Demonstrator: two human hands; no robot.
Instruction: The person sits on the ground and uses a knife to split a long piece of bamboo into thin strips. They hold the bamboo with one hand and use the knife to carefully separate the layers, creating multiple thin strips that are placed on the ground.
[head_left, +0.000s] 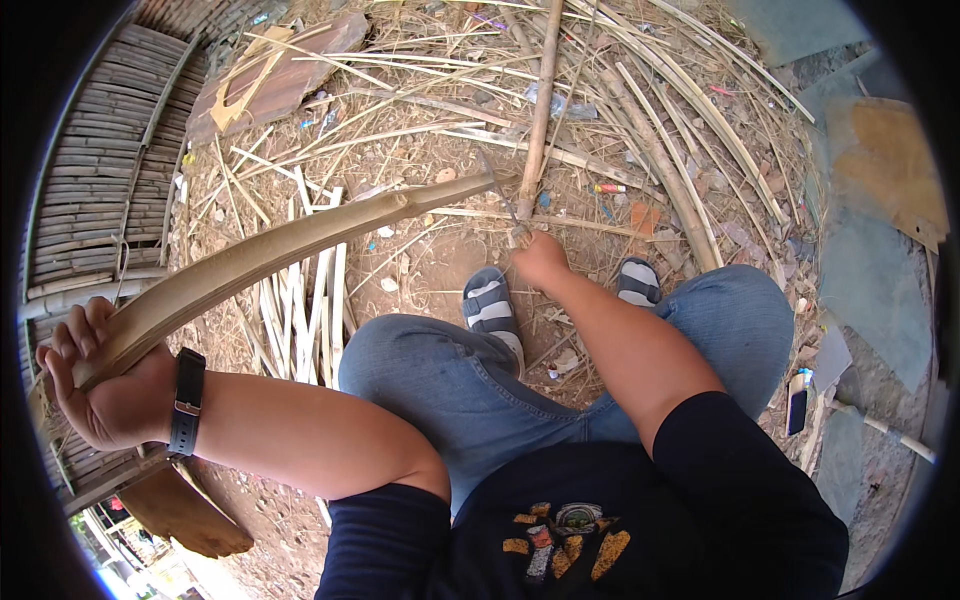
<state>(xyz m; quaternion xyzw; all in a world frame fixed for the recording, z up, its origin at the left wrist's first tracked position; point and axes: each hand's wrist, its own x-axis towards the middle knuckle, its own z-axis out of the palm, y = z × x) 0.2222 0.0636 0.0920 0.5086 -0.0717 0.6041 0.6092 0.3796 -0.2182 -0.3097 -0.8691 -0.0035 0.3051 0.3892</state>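
A long split length of bamboo (270,252), hollow side showing, slants from the lower left up to the middle of the view. My left hand (122,400) is closed around its near end, thumb below and fingers over the far side. At the other end, my right hand (541,262) grips the handle of a knife. Its narrow, dark blade (499,190) stands across the bamboo's far tip and seems to touch it; how deep it sits I cannot tell. A black watch (187,402) is on my left wrist.
Pale bamboo strips (318,290) lie in a pile left of my sandalled feet. A bamboo pole (543,100) and many loose strips cross the littered dirt ahead. A brown board (270,80) lies far left, beside a slatted bamboo wall (105,150). A phone (797,410) rests at right.
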